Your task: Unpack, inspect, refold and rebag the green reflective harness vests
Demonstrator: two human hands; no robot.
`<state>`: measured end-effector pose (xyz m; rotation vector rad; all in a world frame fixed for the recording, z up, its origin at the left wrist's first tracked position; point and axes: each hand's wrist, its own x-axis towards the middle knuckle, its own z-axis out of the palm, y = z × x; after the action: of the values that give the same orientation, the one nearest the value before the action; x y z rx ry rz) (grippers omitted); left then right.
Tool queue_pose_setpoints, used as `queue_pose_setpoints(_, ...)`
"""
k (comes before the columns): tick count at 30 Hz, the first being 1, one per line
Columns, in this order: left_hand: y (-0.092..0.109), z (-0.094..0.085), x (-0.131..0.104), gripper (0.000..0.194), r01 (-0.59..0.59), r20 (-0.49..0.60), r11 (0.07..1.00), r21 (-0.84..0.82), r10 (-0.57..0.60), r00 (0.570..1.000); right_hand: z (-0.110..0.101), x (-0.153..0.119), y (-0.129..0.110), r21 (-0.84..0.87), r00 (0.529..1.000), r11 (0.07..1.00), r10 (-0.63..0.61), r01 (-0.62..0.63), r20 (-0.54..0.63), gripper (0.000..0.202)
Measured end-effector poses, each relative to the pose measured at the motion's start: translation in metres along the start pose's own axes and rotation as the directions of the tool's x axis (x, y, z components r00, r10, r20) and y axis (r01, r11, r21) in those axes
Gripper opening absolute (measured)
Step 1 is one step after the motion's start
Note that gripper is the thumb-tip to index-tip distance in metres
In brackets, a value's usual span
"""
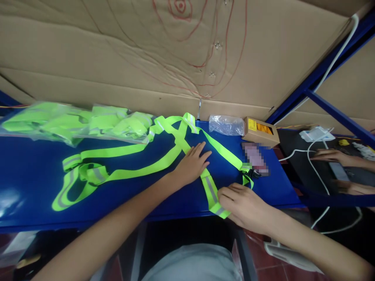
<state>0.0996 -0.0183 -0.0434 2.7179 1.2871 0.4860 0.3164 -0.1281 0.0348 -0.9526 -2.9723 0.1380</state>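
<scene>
Green strap (209, 188) partly hidden under left hand (191, 163), pixelated object (255, 157) unreadable.

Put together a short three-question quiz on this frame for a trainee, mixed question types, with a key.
1. True or false: the left hand is closed in a fist.
2. Short answer: what stands directly to the right of the clear plastic packaging?
3. Multiple choice: where is the right hand?
A) flat against the wall
B) at the edge of the reflective strap harness, fingers curled
C) raised over the plastic packaging

Key:
1. False; it lies open over the harness, fingers extended.
2. A cardboard box with orange contents showing.
3. B
</scene>
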Motion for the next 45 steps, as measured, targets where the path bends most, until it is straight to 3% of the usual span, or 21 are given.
queue_pose_setpoints(4, 0.0, -0.007, 0.015, 0.037, 0.027, -0.095, 0.999, 0.031, -0.024, 0.995, 0.027, -0.007, 0.007, -0.285, 0.972, 0.956, -0.127, 0.066, -0.199, 0.018)
queue_pose_setpoints(8, 0.024, -0.019, 0.007, 0.038, -0.073, -0.147, 0.997, -0.018, 0.069, 0.987, 0.048, -0.009, 0.015, -0.349, 0.962, 0.937, -0.107, 0.013, -0.251, 0.017)
queue_pose_setpoints(12, 0.039, -0.013, -0.01, 0.037, -0.237, -0.043, 0.967, -0.094, 0.234, 0.971, 0.037, -0.012, 0.013, -0.155, 0.98, 0.988, -0.005, -0.027, -0.201, 0.018)
queue_pose_setpoints(16, 0.025, -0.001, -0.015, 0.046, -0.237, 0.068, 0.966, -0.107, 0.245, 0.967, 0.006, -0.02, 0.003, 0.197, 0.997, 0.977, 0.078, -0.078, 0.005, 0.02)
queue_pose_setpoints(19, 0.012, 0.0, -0.016, 0.047, -0.224, 0.078, 0.968, -0.109, 0.233, 0.969, -0.006, -0.025, -0.006, 0.25, 0.992, 0.96, 0.112, -0.122, 0.054, 0.023)
queue_pose_setpoints(23, 0.011, -0.008, -0.018, 0.047, -0.214, 0.107, 0.973, -0.086, 0.222, 0.969, 0.008, -0.023, -0.019, 0.045, 0.994, 0.995, 0.094, -0.092, -0.05, 0.032)
queue_pose_setpoints(26, 0.021, -0.013, -0.016, 0.052, -0.18, 0.123, 0.982, -0.063, 0.186, 0.975, 0.025, -0.017, -0.023, -0.192, 0.982, 0.98, 0.014, -0.051, -0.189, 0.024)
queue_pose_setpoints(30, 0.033, -0.011, -0.007, 0.057, -0.23, 0.036, 0.963, -0.138, 0.237, 0.971, 0.041, -0.006, -0.017, -0.335, 0.952, 0.937, -0.014, -0.093, -0.305, 0.021)
queue_pose_setpoints(33, 0.035, -0.002, -0.004, 0.044, -0.272, -0.01, 0.94, -0.206, 0.276, 0.961, 0.048, 0.0, -0.011, -0.347, 0.949, 0.926, 0.033, -0.147, -0.314, 0.019)
queue_pose_setpoints(39, 0.034, 0.009, -0.01, 0.041, -0.311, -0.025, 0.942, -0.123, 0.31, 0.95, 0.049, -0.008, -0.023, -0.226, 0.943, 0.95, 0.14, -0.214, -0.302, 0.024)
queue_pose_setpoints(45, 0.036, 0.007, -0.009, 0.042, -0.282, -0.027, 0.95, -0.133, 0.28, 0.959, 0.034, -0.036, -0.048, -0.142, 0.856, 0.872, 0.408, -0.468, -0.317, 0.029)
